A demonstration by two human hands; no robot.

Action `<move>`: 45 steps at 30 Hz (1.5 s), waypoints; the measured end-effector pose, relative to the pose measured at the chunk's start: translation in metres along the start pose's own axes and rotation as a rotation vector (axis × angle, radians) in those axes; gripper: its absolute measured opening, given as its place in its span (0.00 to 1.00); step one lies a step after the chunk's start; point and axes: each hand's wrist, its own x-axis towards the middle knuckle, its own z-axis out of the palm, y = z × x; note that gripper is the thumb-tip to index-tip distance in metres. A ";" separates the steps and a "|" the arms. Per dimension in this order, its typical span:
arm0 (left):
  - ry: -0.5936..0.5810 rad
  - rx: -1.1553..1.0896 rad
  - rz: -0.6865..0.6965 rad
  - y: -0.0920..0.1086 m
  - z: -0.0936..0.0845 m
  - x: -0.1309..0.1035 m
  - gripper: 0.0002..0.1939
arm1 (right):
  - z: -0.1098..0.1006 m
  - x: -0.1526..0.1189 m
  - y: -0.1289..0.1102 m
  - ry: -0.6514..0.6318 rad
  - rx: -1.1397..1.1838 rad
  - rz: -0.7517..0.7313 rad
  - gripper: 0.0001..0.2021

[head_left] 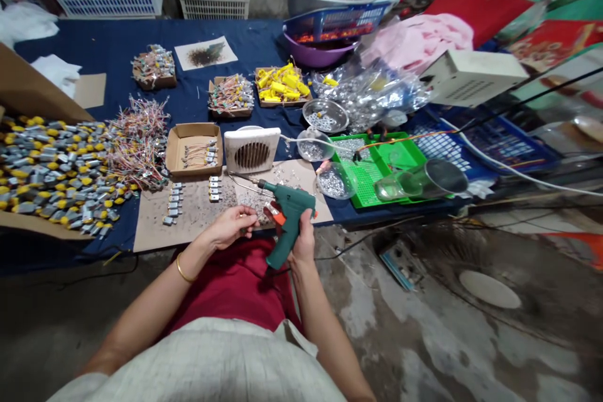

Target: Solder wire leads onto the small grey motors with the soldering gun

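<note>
My right hand (304,240) is wrapped round a green soldering gun (293,213) with an orange trigger, its thin metal tip pointing left over the cardboard sheet (155,220). My left hand (232,226), with a bangle on the wrist, has its fingers pinched together near the cardboard's front edge; what they hold is too small to make out. Small motors (174,200) stand in a column on the cardboard, with a shorter column (215,190) to their right. Behind lies an open box (194,169) of wired motors, beside a white vent fan (252,151).
Many motors (56,176) fill a large box at left, next to a heap of wired parts (139,138). Yellow parts (282,83) sit in a box behind. Bowls of small metal parts (335,181) and a green tray (367,191) are at right. A white cable (499,166) crosses there.
</note>
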 end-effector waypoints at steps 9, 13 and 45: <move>0.175 0.705 0.339 -0.005 0.009 -0.004 0.08 | -0.003 0.001 -0.015 -0.101 0.176 0.129 0.31; 0.156 0.837 0.464 -0.007 0.008 -0.006 0.09 | -0.001 0.000 -0.019 -0.100 0.132 0.096 0.31; 0.301 1.115 0.218 -0.011 0.008 0.058 0.12 | -0.030 -0.047 -0.078 -0.037 -0.893 -0.071 0.22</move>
